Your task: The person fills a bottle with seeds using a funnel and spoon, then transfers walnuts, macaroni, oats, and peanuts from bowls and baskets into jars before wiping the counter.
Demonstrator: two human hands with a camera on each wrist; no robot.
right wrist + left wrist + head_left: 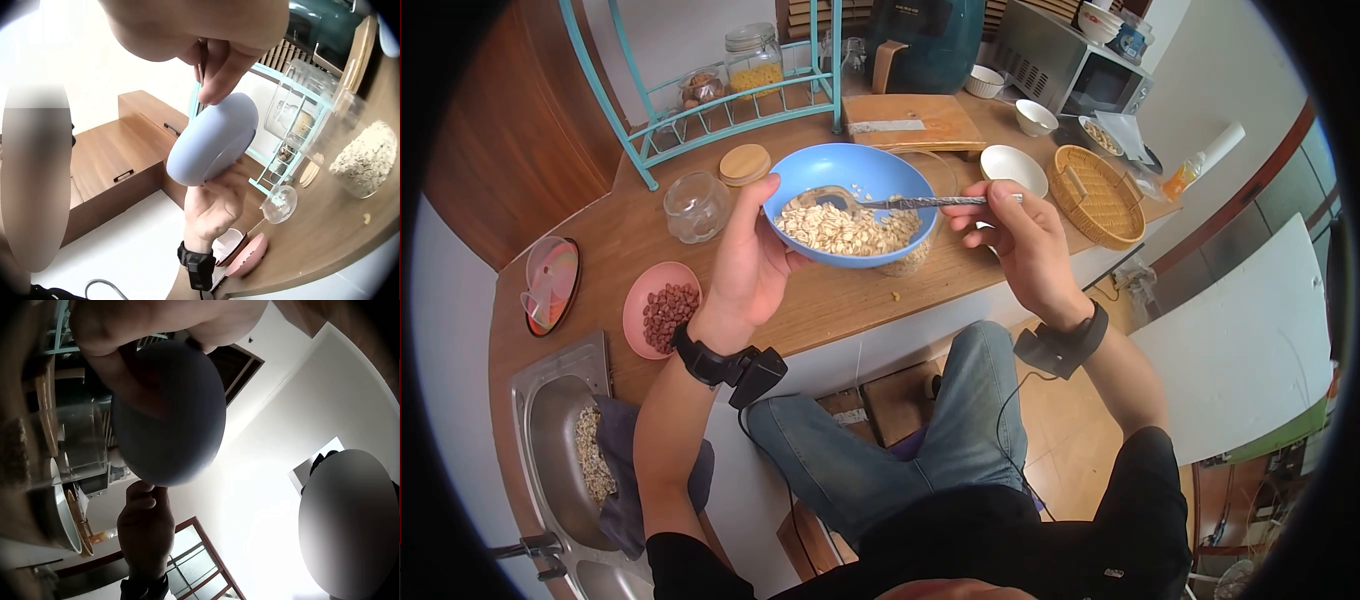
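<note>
A blue bowl [845, 163] of oat flakes [845, 230] is held over the counter by my left hand [752, 265], thumb at its rim and fingers beneath. My right hand [1028, 245] pinches the patterned handle of a metal spoon [915, 202], whose head lies in the bowl by the oats. From the right wrist view, the bowl's underside [209, 140] faces the camera, with the left hand [215, 209] under it. Behind the bowl stands a clear jar with oats [365, 159] in its bottom, mostly hidden in the head view.
Left of the bowl are a pink plate of reddish-brown nuts [670, 312], an empty glass jar [696, 206] and a wooden lid [745, 164]. To the right are a white bowl [1012, 168] and a wicker basket [1100, 200]. A sink [550, 420] lies at lower left.
</note>
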